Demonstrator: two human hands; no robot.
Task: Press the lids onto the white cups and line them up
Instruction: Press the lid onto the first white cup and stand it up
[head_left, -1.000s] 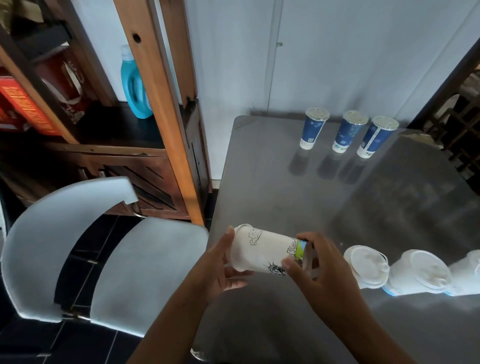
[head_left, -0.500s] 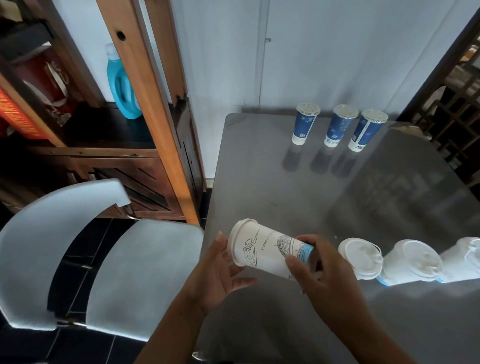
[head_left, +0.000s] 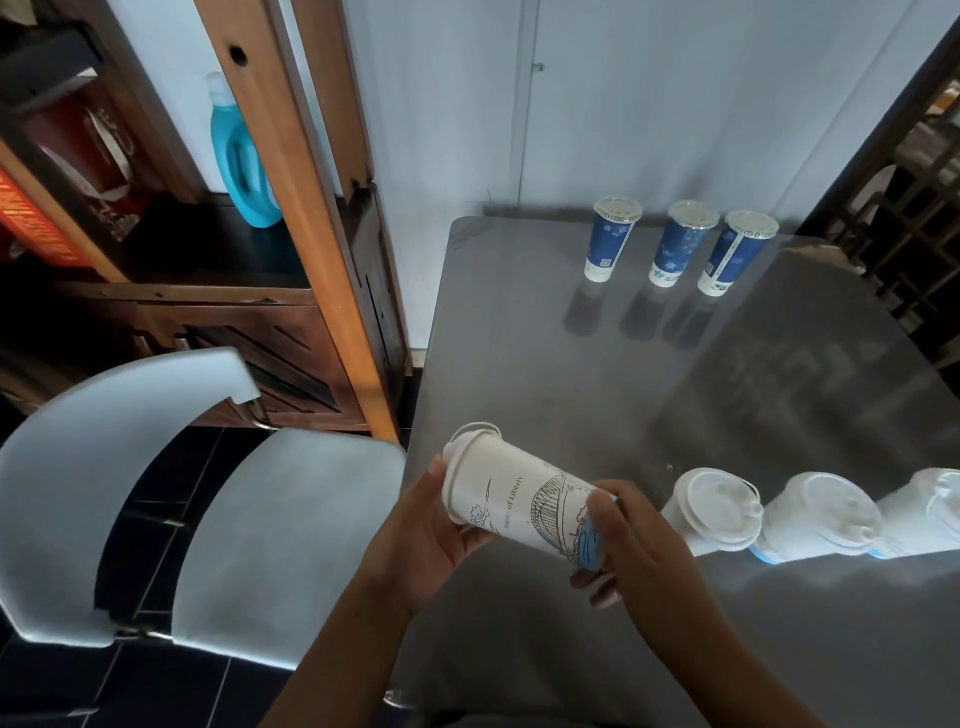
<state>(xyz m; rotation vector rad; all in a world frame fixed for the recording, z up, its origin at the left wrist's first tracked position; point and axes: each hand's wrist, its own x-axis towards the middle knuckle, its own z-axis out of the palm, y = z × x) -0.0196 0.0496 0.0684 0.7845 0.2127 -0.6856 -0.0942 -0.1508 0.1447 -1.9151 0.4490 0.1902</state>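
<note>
**Q:** Where is the printed cup (head_left: 519, 506)?
**A:** It is held on its side above the worktop (head_left: 571, 364), with its lid (head_left: 470, 439) fitted.

**Q:** What is the state of each hand?
**A:** The left hand (head_left: 431, 535) cradles the lid end of the printed cup, thumb along the rim. The right hand (head_left: 639, 545) grips the base, fingers wrapped round it.

**Q:** What else is there?
**A:** Three lidded white cups (head_left: 826, 519) stand in a row just right of the printed cup. Three blue cups (head_left: 680, 244) stand well beyond it.

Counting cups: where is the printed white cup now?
Head view, lower centre: the printed white cup is held tilted between left hand and right hand, just left of the lidded cups.
</note>
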